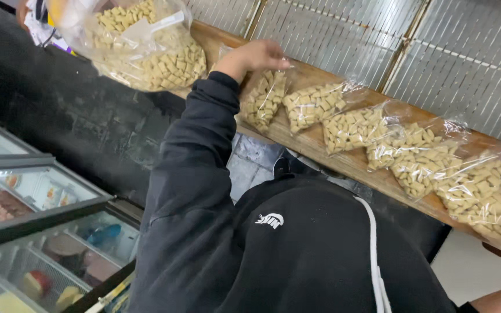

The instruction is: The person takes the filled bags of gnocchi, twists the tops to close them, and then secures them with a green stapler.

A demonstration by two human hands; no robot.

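Hoodie: a black hoodie (297, 255) fills the bottom of the view, soft and dull, with a flat white cord running down it.
Sleeve: a long black sleeve (195, 174) goes up from the hoodie to the shelf. The cloth is bunched in folds.
Left hand: the left hand (256, 57) is bare, at the end of the sleeve. It rests on top of the first small bag, fingers close together and bent down over the bag's top. I cannot tell if they pinch it.
Right hand: only a bit of bare arm shows at the bottom right corner. The hand is out of view.
Small bag: the small bag (264, 98) is clear, thin, crinkly plastic, full of pale tan chunks like little pillows. It lies on the shelf, first in the row, right under the left hand.
Row: four more bags (418, 156) of the same kind lie side by side along the shelf, touching or overlapping, shiny and wrinkled.
Shelf: the shelf (343, 159) is a long brown wood board, smooth and flat, slanting across the view.
Wall: a grey metal wall (465, 52) with thin ribs stands behind the shelf.
Big bag: a big bag (146, 46), round and clear, sits at the top left, full of the same chunks, with a white scoop inside.
Freezer: a freezer (36, 232) with sliding glass lids and dark frames is at the bottom left. Blurry packs show through the glass.
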